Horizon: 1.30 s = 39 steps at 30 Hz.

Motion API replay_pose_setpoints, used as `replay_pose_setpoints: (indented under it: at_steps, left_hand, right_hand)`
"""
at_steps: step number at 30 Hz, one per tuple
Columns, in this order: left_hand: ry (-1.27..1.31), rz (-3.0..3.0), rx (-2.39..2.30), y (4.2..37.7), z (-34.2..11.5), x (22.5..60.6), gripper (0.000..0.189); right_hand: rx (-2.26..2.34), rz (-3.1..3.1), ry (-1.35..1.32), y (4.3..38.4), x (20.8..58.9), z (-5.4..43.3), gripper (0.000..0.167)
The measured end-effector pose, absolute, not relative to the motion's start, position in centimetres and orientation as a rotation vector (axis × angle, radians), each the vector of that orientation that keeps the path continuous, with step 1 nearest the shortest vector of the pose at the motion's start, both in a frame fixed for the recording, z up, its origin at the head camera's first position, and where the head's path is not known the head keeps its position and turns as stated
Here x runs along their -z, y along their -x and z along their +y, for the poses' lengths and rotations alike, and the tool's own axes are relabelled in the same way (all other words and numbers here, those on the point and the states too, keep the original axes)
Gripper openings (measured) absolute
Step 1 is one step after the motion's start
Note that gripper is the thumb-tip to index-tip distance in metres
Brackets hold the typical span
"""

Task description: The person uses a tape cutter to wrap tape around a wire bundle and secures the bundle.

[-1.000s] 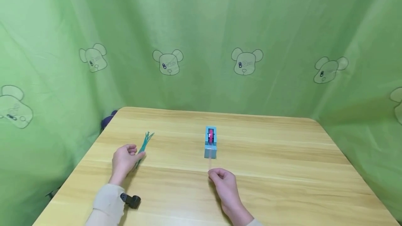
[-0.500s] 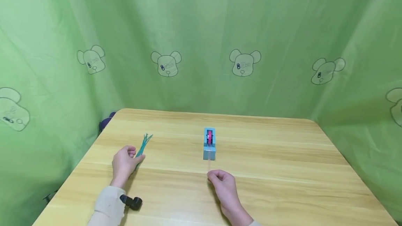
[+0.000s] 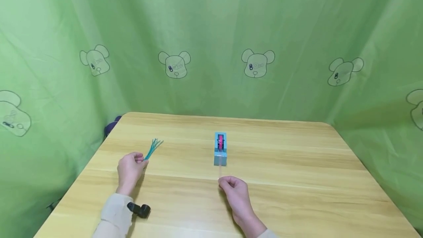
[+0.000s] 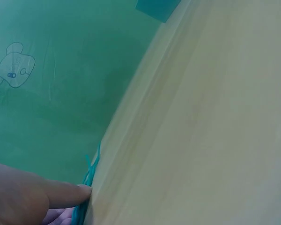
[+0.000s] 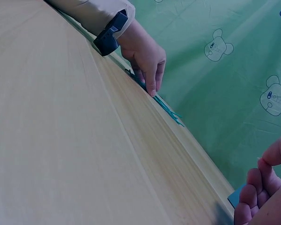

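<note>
While my left grip [image 3: 130, 170] pinches teal strands [image 3: 152, 150] at the counter [image 3: 281, 157]'s left, my right grip [image 3: 237, 194] pinches tape [image 3: 220, 172] leading from the blue dispenser [image 3: 216, 149]; dispensing seems the step; severing likely requires firm tension.

Green cartoon-print curtains [image 3: 211, 17] round a wood-grain table [image 3: 297, 164] mark a curtained-off booth.

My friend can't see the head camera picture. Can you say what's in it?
A person's right hand pinches clear tape stretching from a blue dispenser, and the left hand pinches teal strings. Behind the wooden table hangs a green curtain with cartoon animal faces.
</note>
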<state>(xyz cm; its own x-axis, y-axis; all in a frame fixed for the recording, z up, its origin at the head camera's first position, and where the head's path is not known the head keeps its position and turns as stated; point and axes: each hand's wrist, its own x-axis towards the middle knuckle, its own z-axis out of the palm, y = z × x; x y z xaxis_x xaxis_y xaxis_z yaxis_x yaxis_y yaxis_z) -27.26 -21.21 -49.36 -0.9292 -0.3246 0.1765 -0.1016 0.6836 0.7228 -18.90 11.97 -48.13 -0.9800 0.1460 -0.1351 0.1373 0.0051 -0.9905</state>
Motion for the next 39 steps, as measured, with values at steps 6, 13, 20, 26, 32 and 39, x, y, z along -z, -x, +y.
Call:
replay_pose_setpoints:
  at_steps: [6, 13, 20, 26, 32, 39]
  left_hand:
    - [-0.310, -2.654, 1.057, 27.31, -21.22, 48.89, 0.021]
    - [-0.263, -2.695, 1.030, 27.22, -21.34, 48.98, 0.020]
    - [-0.242, -2.735, 1.014, 27.24, -21.19, 49.10, 0.022]
    - [-0.227, -2.752, 1.017, 27.20, -21.33, 49.03, 0.022]
    - [-0.215, -2.786, 1.004, 27.14, -21.38, 49.10, 0.020]
    - [-0.179, -2.792, 0.995, 27.09, -21.33, 48.97, 0.020]
  right_hand:
    - [-2.183, -2.227, 0.299, 18.85, 48.04, 11.97, 0.018]
    - [-2.167, -2.254, 0.317, 18.83, 48.21, 12.01, 0.018]
    - [-2.157, -2.260, 0.309, 18.79, 48.47, 12.02, 0.016]
    - [-2.136, -2.279, 0.293, 18.76, 48.23, 11.94, 0.017]
    - [-2.142, -2.284, 0.296, 18.58, 48.09, 11.85, 0.017]
    - [-2.140, -2.278, 0.304, 18.75, 48.18, 11.81, 0.018]
